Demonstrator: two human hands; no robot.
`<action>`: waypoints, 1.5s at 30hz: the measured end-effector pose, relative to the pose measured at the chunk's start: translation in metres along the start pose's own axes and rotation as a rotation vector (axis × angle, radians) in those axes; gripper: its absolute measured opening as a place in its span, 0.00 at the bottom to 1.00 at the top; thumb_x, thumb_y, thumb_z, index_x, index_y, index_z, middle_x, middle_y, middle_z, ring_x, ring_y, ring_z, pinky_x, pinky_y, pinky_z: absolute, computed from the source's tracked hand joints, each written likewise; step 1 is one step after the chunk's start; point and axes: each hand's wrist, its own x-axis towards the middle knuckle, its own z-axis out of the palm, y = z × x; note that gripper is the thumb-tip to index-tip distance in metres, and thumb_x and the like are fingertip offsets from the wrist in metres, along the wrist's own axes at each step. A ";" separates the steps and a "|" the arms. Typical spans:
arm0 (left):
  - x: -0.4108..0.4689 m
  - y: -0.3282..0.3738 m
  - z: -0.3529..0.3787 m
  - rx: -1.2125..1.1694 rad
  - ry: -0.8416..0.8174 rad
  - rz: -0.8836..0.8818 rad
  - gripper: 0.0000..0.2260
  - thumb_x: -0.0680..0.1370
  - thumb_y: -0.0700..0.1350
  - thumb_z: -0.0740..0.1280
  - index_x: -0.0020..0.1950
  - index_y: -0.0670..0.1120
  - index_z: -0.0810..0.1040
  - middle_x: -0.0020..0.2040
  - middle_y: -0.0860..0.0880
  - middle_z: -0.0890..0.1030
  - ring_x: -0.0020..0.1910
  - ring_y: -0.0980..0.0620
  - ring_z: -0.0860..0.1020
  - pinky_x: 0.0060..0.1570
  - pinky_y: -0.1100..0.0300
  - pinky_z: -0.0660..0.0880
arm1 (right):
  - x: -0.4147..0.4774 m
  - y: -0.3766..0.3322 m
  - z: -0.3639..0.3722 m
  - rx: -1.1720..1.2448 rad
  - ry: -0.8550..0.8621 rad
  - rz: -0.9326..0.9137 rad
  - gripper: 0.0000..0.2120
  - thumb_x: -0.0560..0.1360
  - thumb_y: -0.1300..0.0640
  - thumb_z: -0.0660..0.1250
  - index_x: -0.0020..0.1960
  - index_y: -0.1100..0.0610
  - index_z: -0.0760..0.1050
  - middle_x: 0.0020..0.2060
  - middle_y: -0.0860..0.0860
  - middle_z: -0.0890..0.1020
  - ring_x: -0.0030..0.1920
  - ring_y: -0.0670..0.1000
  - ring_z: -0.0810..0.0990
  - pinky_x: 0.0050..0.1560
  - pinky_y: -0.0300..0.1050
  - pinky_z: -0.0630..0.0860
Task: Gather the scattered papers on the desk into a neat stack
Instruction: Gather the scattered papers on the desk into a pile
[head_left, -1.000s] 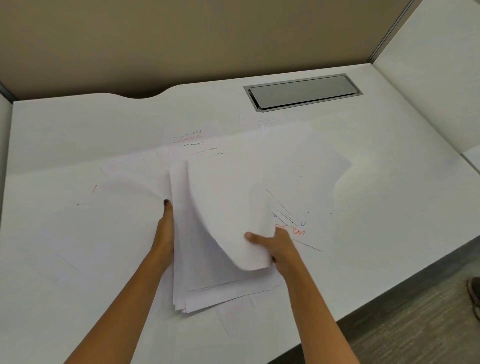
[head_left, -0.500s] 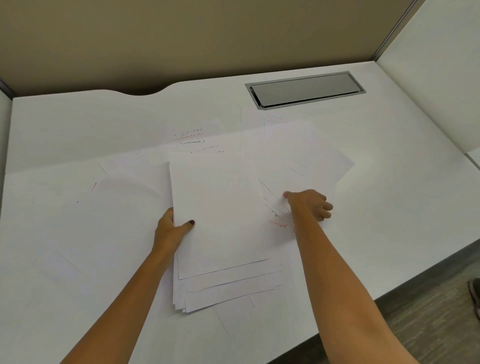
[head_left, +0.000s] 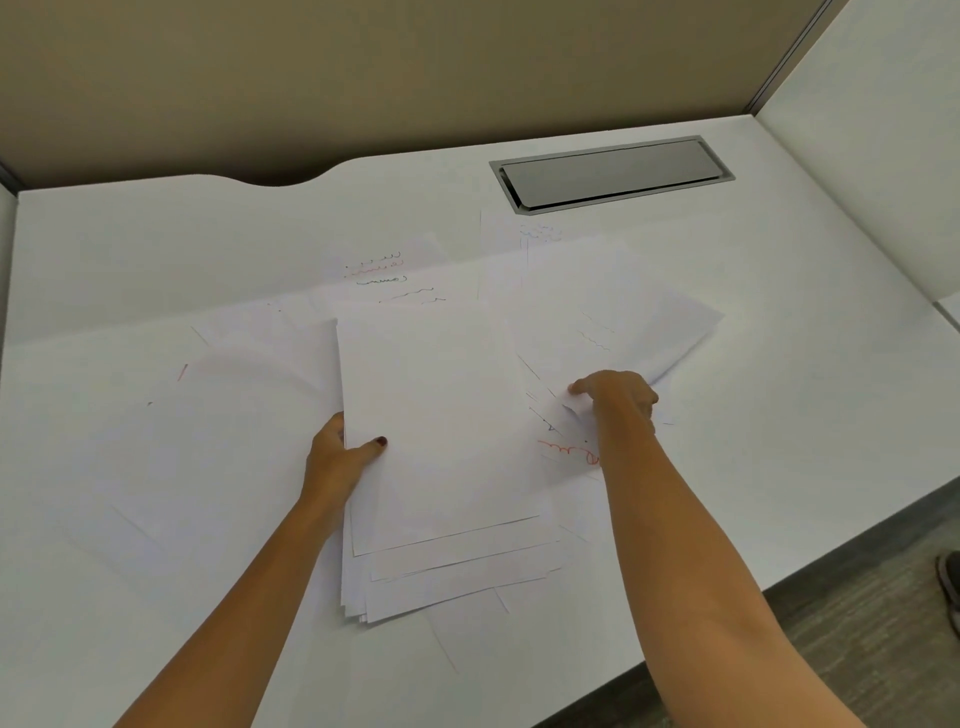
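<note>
A loose stack of white papers (head_left: 441, 467) lies in the middle of the white desk (head_left: 779, 415), its lower edges fanned out. My left hand (head_left: 340, 452) grips the stack's left edge, thumb on top. To the right, my right hand (head_left: 618, 395) has its fingers curled on a loose sheet (head_left: 613, 332) with scribbles, whose far right corner lifts off the desk. More scribbled sheets (head_left: 395, 275) lie behind the stack, and others spread to the left (head_left: 182, 415).
A grey metal cable hatch (head_left: 613, 174) is set in the desk at the back right. A tan partition (head_left: 363, 78) stands behind and a white panel (head_left: 883, 130) on the right. The desk's front edge runs at lower right over grey flooring (head_left: 883, 649).
My right hand laid the sheet it carried on the stack, then reached right onto the loose scribbled sheet. My left thumb came down on top of the stack.
</note>
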 end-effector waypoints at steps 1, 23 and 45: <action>0.000 0.000 0.000 0.003 -0.001 0.000 0.20 0.74 0.39 0.71 0.64 0.45 0.73 0.57 0.47 0.79 0.56 0.46 0.78 0.58 0.51 0.75 | -0.001 0.000 0.000 0.002 0.001 0.000 0.31 0.68 0.46 0.75 0.63 0.61 0.70 0.58 0.55 0.74 0.56 0.56 0.75 0.60 0.51 0.69; -0.004 0.006 0.001 -0.036 -0.014 -0.009 0.19 0.74 0.38 0.70 0.63 0.45 0.74 0.56 0.48 0.79 0.54 0.47 0.78 0.57 0.54 0.74 | -0.015 -0.015 0.007 0.234 0.084 0.151 0.44 0.61 0.45 0.80 0.66 0.63 0.63 0.60 0.57 0.69 0.55 0.52 0.71 0.42 0.44 0.64; -0.008 0.012 0.000 -0.058 0.004 -0.020 0.19 0.74 0.37 0.70 0.64 0.43 0.73 0.55 0.48 0.78 0.53 0.47 0.77 0.54 0.55 0.74 | -0.006 -0.022 0.008 0.103 0.043 0.020 0.28 0.70 0.54 0.74 0.63 0.64 0.66 0.57 0.55 0.71 0.44 0.50 0.66 0.28 0.41 0.62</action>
